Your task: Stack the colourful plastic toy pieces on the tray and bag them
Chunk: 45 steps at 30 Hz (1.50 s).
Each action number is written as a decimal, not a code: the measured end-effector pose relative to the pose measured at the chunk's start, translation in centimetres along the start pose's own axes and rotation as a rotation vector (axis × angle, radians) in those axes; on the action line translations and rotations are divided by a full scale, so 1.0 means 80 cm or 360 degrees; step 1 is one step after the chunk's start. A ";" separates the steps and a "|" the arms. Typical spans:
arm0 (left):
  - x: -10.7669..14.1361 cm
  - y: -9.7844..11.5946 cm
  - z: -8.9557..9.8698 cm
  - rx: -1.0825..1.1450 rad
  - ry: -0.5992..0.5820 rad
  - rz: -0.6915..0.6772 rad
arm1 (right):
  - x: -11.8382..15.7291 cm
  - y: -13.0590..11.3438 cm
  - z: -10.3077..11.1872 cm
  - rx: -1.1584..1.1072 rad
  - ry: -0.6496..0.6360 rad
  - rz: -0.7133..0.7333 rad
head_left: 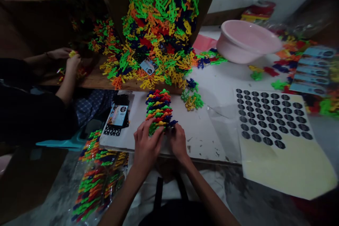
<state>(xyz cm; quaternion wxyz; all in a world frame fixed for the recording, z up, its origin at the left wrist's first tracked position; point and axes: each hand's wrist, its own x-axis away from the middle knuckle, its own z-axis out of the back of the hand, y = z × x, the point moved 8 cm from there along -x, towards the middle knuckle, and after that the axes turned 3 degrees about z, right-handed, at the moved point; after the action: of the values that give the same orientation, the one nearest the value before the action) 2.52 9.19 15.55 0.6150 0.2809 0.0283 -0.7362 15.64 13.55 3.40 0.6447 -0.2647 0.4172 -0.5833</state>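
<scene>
A block of stacked toy figures (pixel 159 104) in green, red, blue, yellow and orange lies on the white table (pixel 201 127). My left hand (pixel 148 141) is at its near end, fingers bent around a green figure (pixel 153 128). Beside it on the right, my right hand (pixel 178 142) has its fingers closed at a dark blue figure (pixel 172 123); whether it grips that figure is hard to tell. Several loose figures (pixel 192 99) lie right of the block. Left of it are printed cards (pixel 118 114) on black pieces.
A large heap of figures (pixel 159 42) spills from a box behind. At right stand a pink basin (pixel 246 42), a sticker sheet (pixel 286 162) and blue cards (pixel 312 72). Another person's hands (pixel 71 61) work at left. Bagged figures (pixel 92 187) lie below the table's left end.
</scene>
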 end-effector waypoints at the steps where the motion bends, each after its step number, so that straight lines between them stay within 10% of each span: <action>1: 0.000 -0.001 -0.001 -0.0006 0.0004 -0.0026 | 0.000 0.000 -0.001 0.0008 -0.0012 0.0003; 30: -0.031 0.021 0.001 -0.0130 -0.0142 -0.0088 | -0.007 0.000 0.004 -0.0043 -0.0113 0.0025; 45: -0.085 -0.006 -0.004 0.0008 -0.0713 -0.0418 | -0.005 0.002 -0.006 0.0144 -0.0160 0.0130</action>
<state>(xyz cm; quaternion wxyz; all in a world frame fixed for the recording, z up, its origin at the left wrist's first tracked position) 2.79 15.48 18.23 0.5043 0.1061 -0.0741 -0.8538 15.35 14.03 3.14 0.6993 -0.2471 0.3680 -0.5608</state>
